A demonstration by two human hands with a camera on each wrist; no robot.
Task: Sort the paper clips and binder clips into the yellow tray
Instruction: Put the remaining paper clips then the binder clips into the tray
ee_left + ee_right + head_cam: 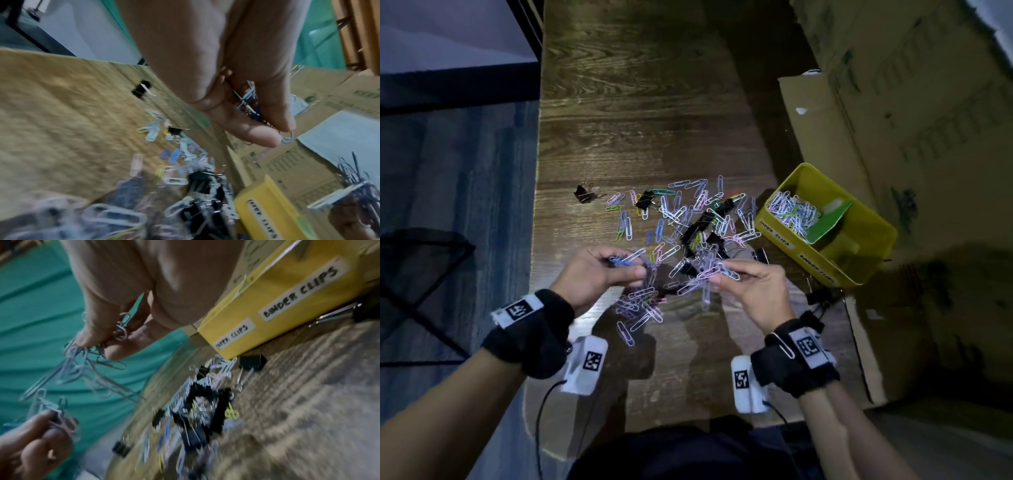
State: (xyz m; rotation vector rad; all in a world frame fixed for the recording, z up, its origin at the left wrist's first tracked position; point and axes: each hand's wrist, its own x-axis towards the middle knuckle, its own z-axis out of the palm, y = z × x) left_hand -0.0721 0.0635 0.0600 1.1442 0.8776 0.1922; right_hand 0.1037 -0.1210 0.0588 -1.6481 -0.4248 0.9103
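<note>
A heap of coloured paper clips [681, 219] mixed with black binder clips [698, 233] lies on the wooden table [640, 102]. My left hand [602, 270] pinches a bunch of paper clips [249, 104] above the heap's near edge. My right hand [743, 279] pinches a tangle of pale paper clips [82, 369] just to its right. The yellow tray [873, 222] stands at the right, split by a green divider [828, 219]. Its far compartment holds paper clips [792, 210]. Labels on its side [298, 293] read paper clips and binder clips.
One binder clip [584, 194] lies alone left of the heap. More binder clips [822, 298] lie near the table's right edge by the tray. Cardboard boxes [893, 102] stand behind and right of the tray. A paper clip [784, 344] hangs on my right wristband.
</note>
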